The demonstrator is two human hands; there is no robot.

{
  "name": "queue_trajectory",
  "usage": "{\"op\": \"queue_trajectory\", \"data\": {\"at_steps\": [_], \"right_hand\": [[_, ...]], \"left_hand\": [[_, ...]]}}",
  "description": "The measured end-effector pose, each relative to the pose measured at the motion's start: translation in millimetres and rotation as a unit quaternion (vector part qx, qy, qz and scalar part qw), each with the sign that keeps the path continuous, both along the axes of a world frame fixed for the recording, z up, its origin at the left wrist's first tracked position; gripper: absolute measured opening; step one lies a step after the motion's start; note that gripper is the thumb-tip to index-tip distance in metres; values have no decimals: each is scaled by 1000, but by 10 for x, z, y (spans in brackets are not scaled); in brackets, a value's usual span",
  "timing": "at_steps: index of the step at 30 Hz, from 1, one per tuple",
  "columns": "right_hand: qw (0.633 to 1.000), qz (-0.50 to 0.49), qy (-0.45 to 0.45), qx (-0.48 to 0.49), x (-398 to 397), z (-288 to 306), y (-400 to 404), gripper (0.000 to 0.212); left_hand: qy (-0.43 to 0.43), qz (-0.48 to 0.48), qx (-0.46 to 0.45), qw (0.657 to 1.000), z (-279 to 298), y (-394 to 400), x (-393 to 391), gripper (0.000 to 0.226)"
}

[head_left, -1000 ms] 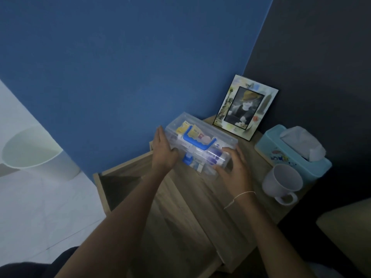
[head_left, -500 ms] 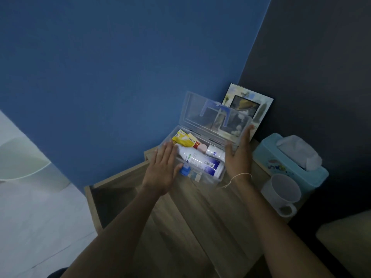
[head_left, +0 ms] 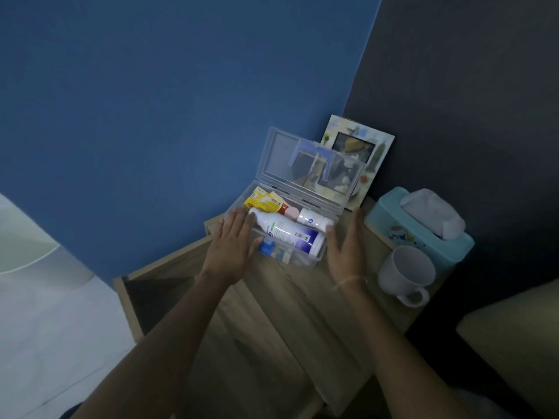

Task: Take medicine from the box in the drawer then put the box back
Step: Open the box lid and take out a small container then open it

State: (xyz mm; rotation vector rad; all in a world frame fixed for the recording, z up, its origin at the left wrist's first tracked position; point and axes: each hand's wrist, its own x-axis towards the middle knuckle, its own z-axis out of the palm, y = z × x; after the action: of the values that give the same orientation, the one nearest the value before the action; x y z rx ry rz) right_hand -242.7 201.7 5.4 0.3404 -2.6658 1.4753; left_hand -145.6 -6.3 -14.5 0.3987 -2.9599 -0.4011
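Note:
A clear plastic medicine box (head_left: 305,261) stands on the wooden bedside table, its lid (head_left: 308,167) swung up and leaning back. Inside lie a large white bottle with a blue label (head_left: 287,234), a smaller white bottle (head_left: 313,220), yellow sachets (head_left: 263,202) and a pink-capped item. My left hand (head_left: 231,246) rests flat against the box's left end, fingers spread. My right hand (head_left: 348,246) hovers open beside the box's right end, holding nothing. The open drawer (head_left: 145,294) gapes at the lower left.
A picture frame (head_left: 375,152) leans in the corner behind the lid. A teal tissue box (head_left: 423,231) and a white mug (head_left: 405,273) stand to the right. A white bin (head_left: 30,252) is on the floor at left. Blue wall behind.
The box lid went from shut to fully raised. My right hand let go of the lid and dropped beside the box; my left hand stayed at the left end.

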Motion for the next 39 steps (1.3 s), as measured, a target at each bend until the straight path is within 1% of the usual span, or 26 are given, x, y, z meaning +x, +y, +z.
{"op": "queue_trajectory", "data": {"at_steps": [2, 3, 4, 6, 7, 9, 13, 16, 18, 21, 22, 28, 31, 36, 39], "right_hand": [[999, -33, -18, 33, 353, -255, 160, 63], [996, -32, -30, 73, 517, -396, 234, 60], [991, -16, -33, 132, 646, -524, 293, 58], [967, 31, 5, 254, 774, -731, 344, 56], [955, 50, 28, 293, 775, -783, 334, 55], [939, 74, 46, 332, 750, -793, 289, 56], [939, 58, 55, 334, 741, -807, 300, 55], [935, 56, 59, 346, 738, -834, 304, 55], [936, 54, 55, 343, 729, -843, 299, 55], [935, 54, 46, 347, 725, -847, 299, 57], [936, 53, 45, 346, 727, -844, 298, 57], [934, 49, 32, 353, 738, -815, 289, 61], [933, 51, 30, 356, 745, -795, 288, 60], [935, 55, 27, 350, 753, -779, 300, 59], [935, 52, 37, 348, 759, -784, 305, 59]], "left_hand": [[34, 6, 15, 999, 51, 58, 50, 56], [58, 6, 19, 998, 74, 105, 83, 53], [83, 5, 27, 996, 101, 157, 107, 49], [117, -10, 42, 992, 158, 257, 118, 43], [124, -18, 47, 991, 190, 297, 98, 41], [126, -30, 56, 990, 266, 345, 21, 40], [122, -60, 75, 988, 453, 363, -279, 35], [102, -68, 120, 985, 606, 365, -568, 27], [57, -61, 141, 986, 665, 358, -767, 23], [-51, -47, 151, 986, 689, 353, -1010, 26], [-75, -40, 152, 985, 683, 352, -1077, 28], [-171, -18, 81, 982, 604, 311, -1415, 44], [-194, -13, 76, 978, 552, 308, -1471, 45], [-195, 17, 76, 978, 458, 334, -1471, 48], [-155, 48, 104, 981, 442, 346, -1437, 48]]}}
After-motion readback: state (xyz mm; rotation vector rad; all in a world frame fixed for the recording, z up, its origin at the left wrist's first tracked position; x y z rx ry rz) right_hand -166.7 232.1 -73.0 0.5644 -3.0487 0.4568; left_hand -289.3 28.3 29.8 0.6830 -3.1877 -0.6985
